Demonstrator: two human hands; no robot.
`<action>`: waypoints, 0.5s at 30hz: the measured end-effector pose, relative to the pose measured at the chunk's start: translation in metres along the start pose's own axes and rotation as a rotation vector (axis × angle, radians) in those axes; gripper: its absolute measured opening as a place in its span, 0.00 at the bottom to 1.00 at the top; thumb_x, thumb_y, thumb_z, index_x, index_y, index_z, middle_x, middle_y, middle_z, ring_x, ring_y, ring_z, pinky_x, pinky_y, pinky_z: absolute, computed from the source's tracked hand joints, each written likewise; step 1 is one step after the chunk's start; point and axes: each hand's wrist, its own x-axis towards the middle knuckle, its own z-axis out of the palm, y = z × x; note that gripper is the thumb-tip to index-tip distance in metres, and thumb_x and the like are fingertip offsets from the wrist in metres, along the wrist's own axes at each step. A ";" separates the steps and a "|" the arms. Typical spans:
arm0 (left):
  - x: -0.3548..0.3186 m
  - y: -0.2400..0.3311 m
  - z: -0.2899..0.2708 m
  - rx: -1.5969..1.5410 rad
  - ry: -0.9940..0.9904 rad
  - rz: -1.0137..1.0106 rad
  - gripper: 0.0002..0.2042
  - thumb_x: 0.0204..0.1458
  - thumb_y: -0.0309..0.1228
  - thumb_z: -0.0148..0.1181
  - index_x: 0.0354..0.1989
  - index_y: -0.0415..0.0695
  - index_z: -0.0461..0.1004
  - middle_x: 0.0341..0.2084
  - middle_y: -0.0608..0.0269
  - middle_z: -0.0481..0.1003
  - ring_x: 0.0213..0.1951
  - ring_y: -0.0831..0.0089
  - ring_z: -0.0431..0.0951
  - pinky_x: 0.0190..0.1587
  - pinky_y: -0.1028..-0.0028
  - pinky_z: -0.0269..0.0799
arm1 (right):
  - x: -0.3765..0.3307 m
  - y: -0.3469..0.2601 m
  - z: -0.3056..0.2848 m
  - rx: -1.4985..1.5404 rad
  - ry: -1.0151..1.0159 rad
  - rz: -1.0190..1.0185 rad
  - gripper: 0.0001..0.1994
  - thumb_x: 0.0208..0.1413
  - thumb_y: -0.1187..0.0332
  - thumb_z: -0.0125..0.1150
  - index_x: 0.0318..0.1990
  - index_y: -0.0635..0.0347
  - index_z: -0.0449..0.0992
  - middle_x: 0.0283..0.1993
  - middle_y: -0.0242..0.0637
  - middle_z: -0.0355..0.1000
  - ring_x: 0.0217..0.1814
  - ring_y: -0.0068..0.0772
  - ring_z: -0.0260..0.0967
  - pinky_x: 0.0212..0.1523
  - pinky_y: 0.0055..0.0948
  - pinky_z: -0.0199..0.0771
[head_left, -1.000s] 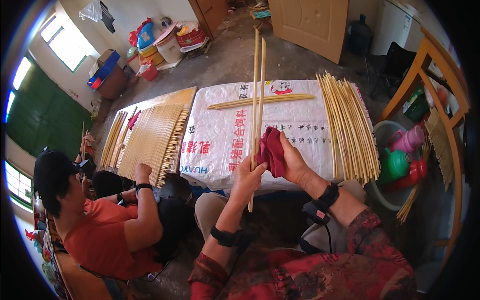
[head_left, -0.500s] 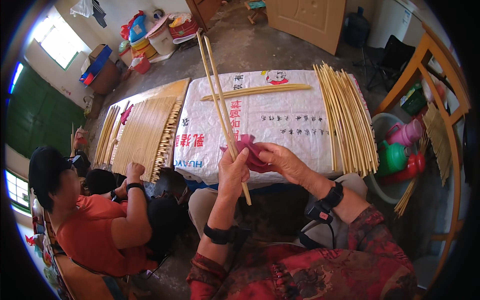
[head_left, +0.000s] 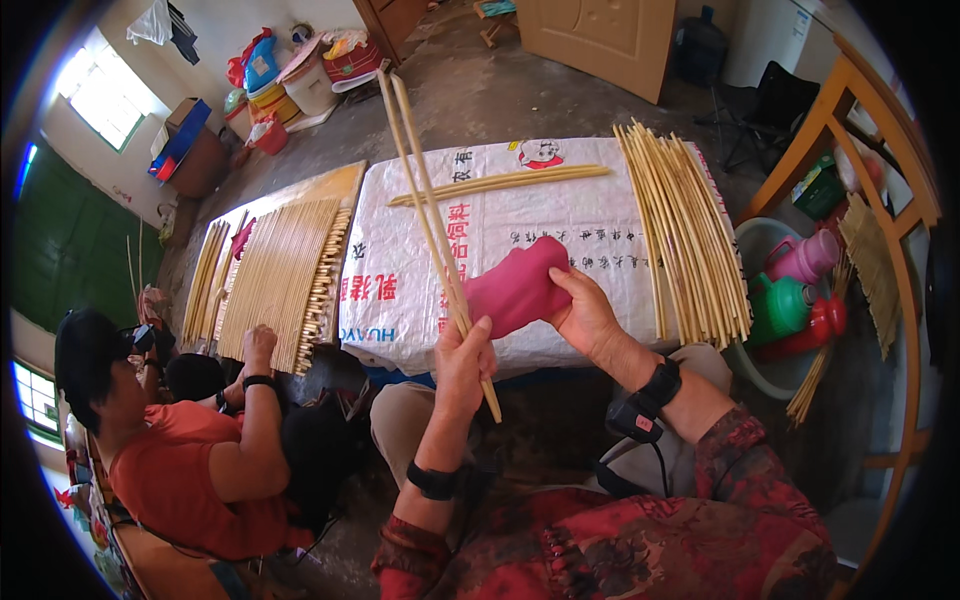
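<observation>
My left hand [head_left: 463, 358] grips two long pale bamboo sticks [head_left: 425, 210] near their lower end; they slant up and to the left over the table. My right hand [head_left: 590, 318] holds a dark pink cloth [head_left: 515, 287] pressed against the sticks just above my left hand. Below them lies a white woven sack [head_left: 560, 230] spread as a table cover. A few sticks [head_left: 500, 184] lie crosswise on it, and a thick row of sticks [head_left: 685, 232] lies along its right side.
A person in an orange shirt [head_left: 185, 470] sits at my left, one hand on a board covered with sticks [head_left: 280, 275]. At right stand a basin with pink, green and red jugs [head_left: 800, 290] and a wooden frame [head_left: 880, 170]. Boxes and buckets [head_left: 290, 70] sit far back.
The two sticks have swung from near upright to leaning left. The pink cloth has slid along them, and my hands have lowered toward me.
</observation>
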 end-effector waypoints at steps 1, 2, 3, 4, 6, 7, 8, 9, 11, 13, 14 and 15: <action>-0.002 -0.007 -0.004 0.037 -0.018 -0.038 0.04 0.51 0.29 0.48 0.32 0.43 0.64 0.10 0.74 0.56 0.09 0.86 0.52 0.10 0.85 0.47 | 0.001 0.000 0.001 0.000 -0.003 0.001 0.15 0.53 0.67 0.45 0.47 0.63 0.63 0.46 0.38 0.66 0.48 0.32 0.64 0.47 0.33 0.66; -0.005 -0.013 -0.007 0.073 -0.036 -0.076 0.05 0.52 0.30 0.47 0.32 0.42 0.64 0.09 0.73 0.55 0.09 0.86 0.52 0.10 0.85 0.47 | 0.002 0.000 0.003 0.015 -0.004 -0.022 0.15 0.53 0.67 0.45 0.47 0.63 0.63 0.46 0.38 0.66 0.48 0.32 0.64 0.46 0.33 0.65; -0.007 -0.017 -0.008 0.071 -0.036 -0.075 0.05 0.52 0.30 0.47 0.32 0.42 0.64 0.09 0.73 0.55 0.09 0.86 0.52 0.10 0.85 0.47 | 0.003 -0.001 0.004 0.028 -0.001 -0.048 0.15 0.53 0.67 0.45 0.47 0.63 0.63 0.45 0.37 0.66 0.48 0.32 0.64 0.46 0.32 0.65; -0.009 -0.020 -0.008 0.067 -0.027 -0.096 0.06 0.53 0.31 0.46 0.32 0.41 0.63 0.09 0.73 0.55 0.09 0.86 0.52 0.10 0.85 0.48 | 0.003 -0.003 0.006 0.026 -0.002 -0.048 0.15 0.53 0.67 0.45 0.47 0.63 0.63 0.45 0.37 0.66 0.48 0.32 0.64 0.46 0.32 0.65; -0.013 -0.024 -0.012 0.024 -0.033 -0.131 0.08 0.55 0.33 0.42 0.33 0.40 0.63 0.12 0.69 0.59 0.11 0.85 0.53 0.12 0.84 0.50 | 0.003 -0.012 0.010 -0.057 0.014 -0.133 0.15 0.53 0.68 0.47 0.47 0.63 0.64 0.44 0.36 0.66 0.46 0.30 0.64 0.46 0.32 0.65; -0.014 -0.025 -0.011 0.022 -0.033 -0.127 0.08 0.55 0.33 0.42 0.33 0.40 0.63 0.12 0.69 0.59 0.11 0.85 0.53 0.12 0.84 0.50 | 0.006 -0.015 0.006 -0.060 0.011 -0.134 0.15 0.53 0.68 0.47 0.47 0.63 0.64 0.44 0.36 0.66 0.46 0.30 0.64 0.46 0.32 0.65; -0.015 -0.024 -0.009 -0.031 -0.049 -0.173 0.08 0.55 0.33 0.42 0.34 0.40 0.63 0.15 0.67 0.61 0.12 0.84 0.54 0.12 0.83 0.51 | 0.011 -0.018 -0.002 -0.143 0.043 -0.184 0.14 0.52 0.68 0.48 0.46 0.62 0.65 0.43 0.34 0.67 0.44 0.28 0.65 0.44 0.29 0.66; -0.015 -0.024 -0.009 -0.083 -0.061 -0.217 0.08 0.55 0.32 0.41 0.36 0.40 0.63 0.18 0.65 0.63 0.12 0.84 0.55 0.13 0.83 0.51 | 0.014 -0.021 -0.002 -0.225 0.074 -0.230 0.14 0.51 0.68 0.50 0.45 0.61 0.65 0.41 0.33 0.67 0.42 0.27 0.66 0.42 0.27 0.67; -0.013 -0.028 -0.012 -0.108 -0.110 -0.234 0.08 0.55 0.31 0.41 0.38 0.41 0.62 0.22 0.62 0.64 0.13 0.82 0.56 0.13 0.82 0.53 | 0.015 -0.023 0.000 -0.242 0.087 -0.254 0.12 0.50 0.69 0.52 0.42 0.60 0.68 0.37 0.31 0.68 0.38 0.22 0.65 0.39 0.23 0.66; -0.012 -0.025 -0.005 -0.100 -0.129 -0.298 0.08 0.55 0.31 0.40 0.39 0.40 0.62 0.22 0.62 0.64 0.13 0.82 0.57 0.13 0.81 0.54 | 0.016 -0.017 0.000 -0.779 0.024 -0.394 0.10 0.49 0.71 0.52 0.39 0.61 0.69 0.36 0.30 0.67 0.35 0.19 0.63 0.36 0.20 0.65; -0.012 -0.024 -0.001 -0.092 -0.118 -0.305 0.08 0.55 0.31 0.40 0.35 0.40 0.63 0.19 0.62 0.64 0.12 0.81 0.58 0.13 0.81 0.54 | 0.014 -0.011 0.002 -1.027 -0.055 -0.428 0.08 0.48 0.71 0.52 0.37 0.61 0.70 0.34 0.31 0.67 0.33 0.19 0.61 0.36 0.18 0.63; -0.012 -0.027 0.000 -0.094 -0.116 -0.302 0.08 0.55 0.31 0.40 0.35 0.40 0.63 0.19 0.62 0.64 0.12 0.81 0.58 0.13 0.81 0.54 | 0.009 0.001 0.008 -1.132 -0.183 -0.471 0.08 0.48 0.71 0.52 0.37 0.61 0.70 0.35 0.34 0.67 0.34 0.21 0.63 0.38 0.19 0.63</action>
